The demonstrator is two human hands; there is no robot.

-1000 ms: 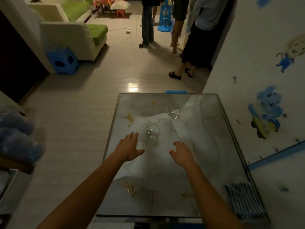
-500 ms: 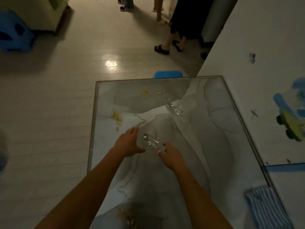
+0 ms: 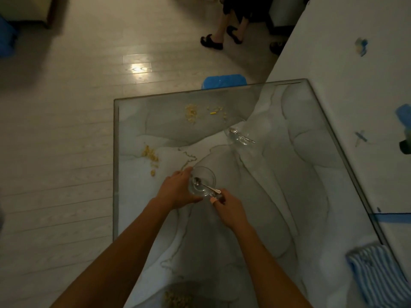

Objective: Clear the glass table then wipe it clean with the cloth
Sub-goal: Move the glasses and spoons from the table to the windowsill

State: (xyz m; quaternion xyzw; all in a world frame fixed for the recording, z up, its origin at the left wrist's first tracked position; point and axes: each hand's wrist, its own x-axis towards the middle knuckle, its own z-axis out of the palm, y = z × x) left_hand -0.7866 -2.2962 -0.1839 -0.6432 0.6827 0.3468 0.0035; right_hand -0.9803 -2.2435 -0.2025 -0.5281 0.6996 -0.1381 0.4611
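A clear glass bowl (image 3: 205,177) with a metal spoon (image 3: 205,186) in it sits near the middle of the glass table (image 3: 289,196). My left hand (image 3: 178,188) is wrapped around the bowl's left side. My right hand (image 3: 231,208) pinches the spoon's handle at the bowl's near rim. A second glass bowl (image 3: 241,135) with its own spoon stands farther back. Yellowish crumbs (image 3: 150,155) lie scattered on the table's left, far side and near edge. A blue-and-white striped cloth (image 3: 380,276) lies folded at the table's near right corner.
A white wall (image 3: 355,85) with blue stickers runs along the table's right side. A blue stool (image 3: 224,81) stands just beyond the far edge. A person's feet in dark sandals (image 3: 211,42) are on the pale wooden floor farther off.
The view tipped down and moved closer to the table. Both hands went forward from hovering apart; the left now holds the near bowl and the right has closed on the spoon handle.
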